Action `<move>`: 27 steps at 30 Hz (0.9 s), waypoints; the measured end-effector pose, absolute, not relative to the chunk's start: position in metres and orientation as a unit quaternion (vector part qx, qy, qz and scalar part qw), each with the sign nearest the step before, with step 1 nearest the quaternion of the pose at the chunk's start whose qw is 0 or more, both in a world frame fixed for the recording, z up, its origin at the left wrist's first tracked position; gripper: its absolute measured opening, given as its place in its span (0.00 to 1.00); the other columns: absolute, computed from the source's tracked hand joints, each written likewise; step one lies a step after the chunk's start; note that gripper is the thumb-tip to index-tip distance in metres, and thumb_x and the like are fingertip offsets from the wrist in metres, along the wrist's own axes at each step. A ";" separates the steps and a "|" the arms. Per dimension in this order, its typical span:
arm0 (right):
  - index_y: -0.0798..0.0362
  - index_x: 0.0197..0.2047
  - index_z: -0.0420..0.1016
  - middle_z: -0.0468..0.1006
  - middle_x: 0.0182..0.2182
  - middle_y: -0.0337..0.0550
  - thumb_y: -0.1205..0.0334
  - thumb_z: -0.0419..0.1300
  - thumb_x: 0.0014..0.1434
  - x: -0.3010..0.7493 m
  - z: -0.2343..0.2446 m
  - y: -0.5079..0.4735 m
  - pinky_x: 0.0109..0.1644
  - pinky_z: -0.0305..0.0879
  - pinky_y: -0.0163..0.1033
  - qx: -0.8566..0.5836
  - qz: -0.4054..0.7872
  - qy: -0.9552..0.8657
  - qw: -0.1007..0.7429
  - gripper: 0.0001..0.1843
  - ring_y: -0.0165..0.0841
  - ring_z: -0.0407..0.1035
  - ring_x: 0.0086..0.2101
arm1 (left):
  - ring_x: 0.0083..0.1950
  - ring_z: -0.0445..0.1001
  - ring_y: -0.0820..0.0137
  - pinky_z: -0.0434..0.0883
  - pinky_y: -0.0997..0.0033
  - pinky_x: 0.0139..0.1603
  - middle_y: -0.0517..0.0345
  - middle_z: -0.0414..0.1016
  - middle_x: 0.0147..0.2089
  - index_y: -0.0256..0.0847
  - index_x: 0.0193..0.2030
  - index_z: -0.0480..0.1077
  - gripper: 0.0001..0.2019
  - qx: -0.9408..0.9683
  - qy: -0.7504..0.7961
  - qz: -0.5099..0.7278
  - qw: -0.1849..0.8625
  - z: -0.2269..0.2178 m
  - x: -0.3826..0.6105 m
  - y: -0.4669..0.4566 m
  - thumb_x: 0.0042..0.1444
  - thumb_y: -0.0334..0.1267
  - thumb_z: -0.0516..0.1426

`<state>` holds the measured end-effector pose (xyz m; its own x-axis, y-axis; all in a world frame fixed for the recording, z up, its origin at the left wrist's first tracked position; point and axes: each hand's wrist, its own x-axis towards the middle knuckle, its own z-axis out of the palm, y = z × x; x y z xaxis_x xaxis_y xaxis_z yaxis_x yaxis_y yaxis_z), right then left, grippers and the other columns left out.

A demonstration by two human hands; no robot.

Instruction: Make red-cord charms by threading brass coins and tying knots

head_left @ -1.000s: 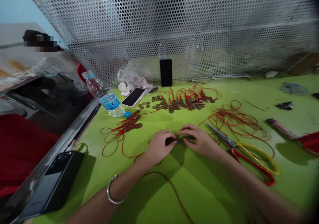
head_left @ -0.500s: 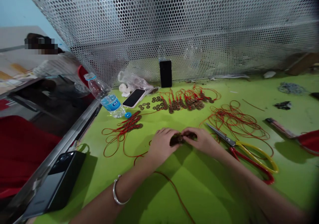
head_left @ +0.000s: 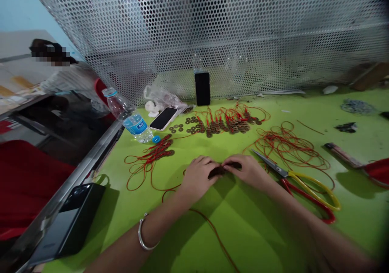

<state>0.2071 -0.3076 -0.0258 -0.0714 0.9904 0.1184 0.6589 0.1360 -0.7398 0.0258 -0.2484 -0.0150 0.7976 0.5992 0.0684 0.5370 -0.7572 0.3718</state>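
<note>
Near the middle of the green table, my left hand [head_left: 199, 175] is closed, thumb and fingers around dark brown coins [head_left: 218, 170] that are mostly hidden. My right hand [head_left: 247, 172] meets it fingertip to fingertip, thumb and forefinger pinched together. What the right pinch holds is too small and shaded to make out. Red cord [head_left: 217, 234] runs from under my left forearm toward the front edge, and more loops out left of that hand. Coins strung on red cord [head_left: 162, 149] lie to the left. Beyond my hands is a row of corded coins [head_left: 234, 125], beside several loose coins [head_left: 192, 120].
Scissors [head_left: 284, 172] with yellow and red handles lie right of my right hand, beside a tangle of red cord [head_left: 285, 143]. An open water bottle [head_left: 133, 123], a flat phone [head_left: 164, 118] and an upright phone [head_left: 202, 88] stand toward the back. A perforated metal screen [head_left: 212, 30] closes the rear.
My fingertips have shifted slightly, and the round coin face that showed between them is now harder to see. Both hands stay in nearly the same place.
</note>
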 end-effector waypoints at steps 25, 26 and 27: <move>0.55 0.43 0.75 0.74 0.36 0.48 0.67 0.59 0.55 0.206 -0.033 -0.314 0.43 0.67 0.41 -0.570 0.120 -0.768 0.266 0.11 0.35 0.69 0.37 | 0.51 0.66 0.63 0.65 0.61 0.52 0.52 0.68 0.52 0.41 0.53 0.66 0.18 0.919 0.349 0.025 0.184 0.016 -0.003 -0.244 0.54 0.35 0.56; 0.55 0.42 0.75 0.74 0.36 0.48 0.67 0.59 0.55 0.206 -0.032 -0.314 0.43 0.67 0.41 -0.573 0.119 -0.767 0.264 0.10 0.35 0.69 0.37 | 0.51 0.66 0.63 0.65 0.61 0.52 0.53 0.68 0.51 0.41 0.52 0.66 0.17 0.918 0.353 0.019 0.180 0.018 -0.007 -0.242 0.54 0.36 0.57; 0.55 0.42 0.75 0.74 0.36 0.48 0.66 0.60 0.55 0.206 -0.032 -0.314 0.42 0.67 0.41 -0.576 0.121 -0.765 0.262 0.10 0.35 0.69 0.37 | 0.51 0.67 0.63 0.65 0.61 0.52 0.53 0.69 0.50 0.41 0.51 0.67 0.17 0.918 0.355 0.007 0.177 0.019 -0.010 -0.241 0.54 0.36 0.57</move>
